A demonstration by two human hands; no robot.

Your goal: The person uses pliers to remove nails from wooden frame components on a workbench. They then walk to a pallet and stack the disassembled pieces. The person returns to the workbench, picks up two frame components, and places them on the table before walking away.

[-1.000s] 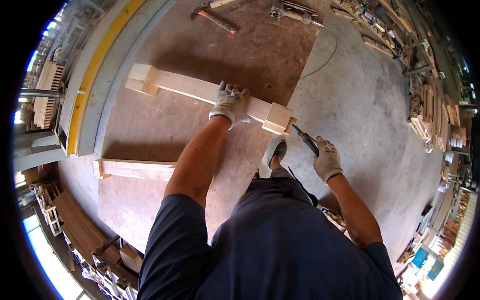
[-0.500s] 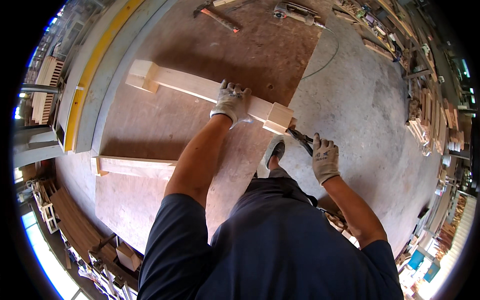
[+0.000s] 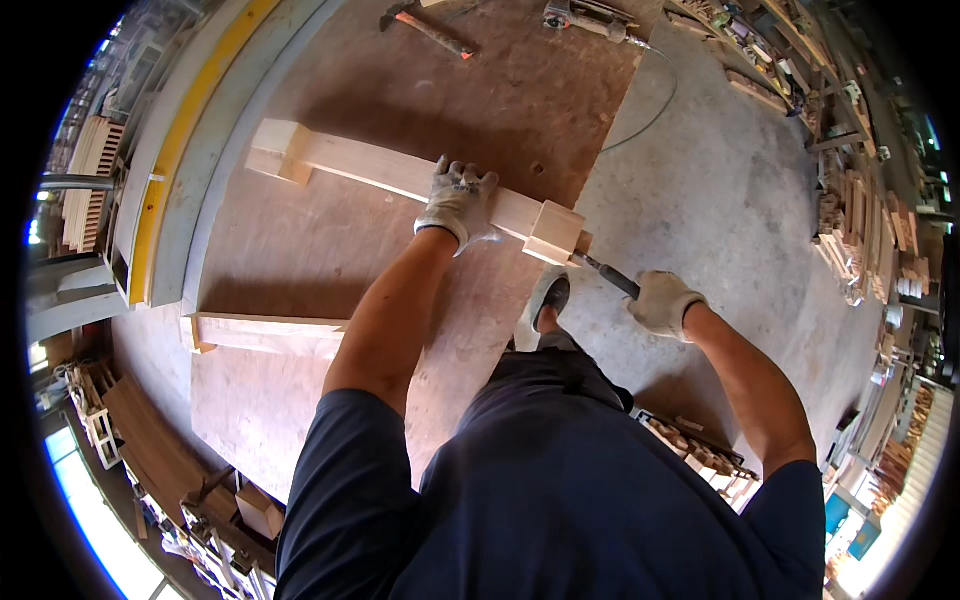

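Note:
A pale wooden beam (image 3: 370, 168) with a thicker block at each end lies across the brown board. My left hand (image 3: 460, 205), in a light work glove, is closed over the beam, nearer its right end block (image 3: 556, 236). My gloved right hand (image 3: 664, 304) is wrapped round the handles of dark pliers (image 3: 612, 276). The jaws of the pliers meet the small wooden stub that sticks out past the right block; what they bite on is too small to tell. My shod foot stands just under that end.
A second wooden beam (image 3: 270, 332) lies on the board, left of my forearm. Toward the far edge are a hammer (image 3: 435, 34) and a power tool (image 3: 590, 22) with a thin hose. Stacked timber (image 3: 850, 235) lines the right side. A grey and yellow steel beam (image 3: 180, 150) runs along the left.
My right hand has swung outward and rolled over, so the plier handles, earlier seen spread, now show edge-on. My left hand stays on the wooden beam.

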